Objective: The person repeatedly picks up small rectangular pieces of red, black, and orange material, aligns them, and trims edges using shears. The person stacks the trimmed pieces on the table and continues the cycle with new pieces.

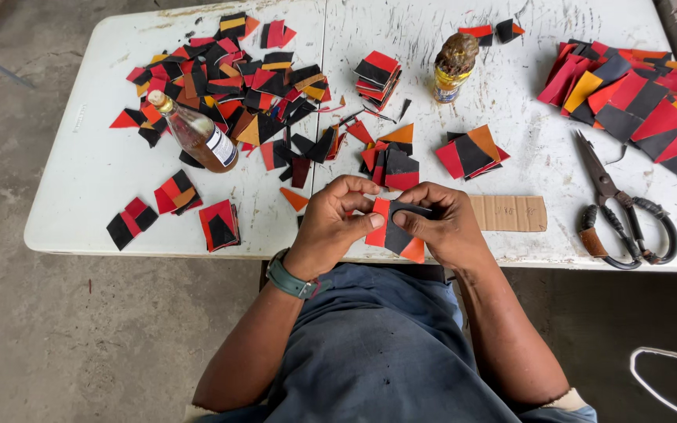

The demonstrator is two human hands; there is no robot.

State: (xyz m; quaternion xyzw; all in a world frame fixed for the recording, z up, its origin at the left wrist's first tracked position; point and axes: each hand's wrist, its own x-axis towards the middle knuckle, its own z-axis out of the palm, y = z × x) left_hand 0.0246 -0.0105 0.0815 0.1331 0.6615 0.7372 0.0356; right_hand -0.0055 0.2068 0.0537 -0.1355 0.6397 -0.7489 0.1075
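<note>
1. Pinching from both sides, the left hand (331, 223) and the right hand (444, 223) hold a small patchwork piece (395, 235) of red, black and orange material just above the near edge of the white worktop (103, 188).
2. The fingers of each hand are closed narrowly on that piece, thumbs meeting over its middle; a dark strip seems to curl over its top edge, though the view is too small to be sure.
3. A green wristband (287, 280) sits on the left wrist.
4. Just beyond the right hand lies a flat cardboard strip (511, 213).
5. Large scissors (620, 215) rest closed, well to the right of the hands.
6. An amber glass bottle (197, 135) lies tilted among a loose heap of cut pieces (229, 86) on the left.
7. A yellow glue jar (452, 70) with a crusted top stands near the worktop's middle.
8. Another pile of larger pieces (636, 102) fills the far right corner.
</note>
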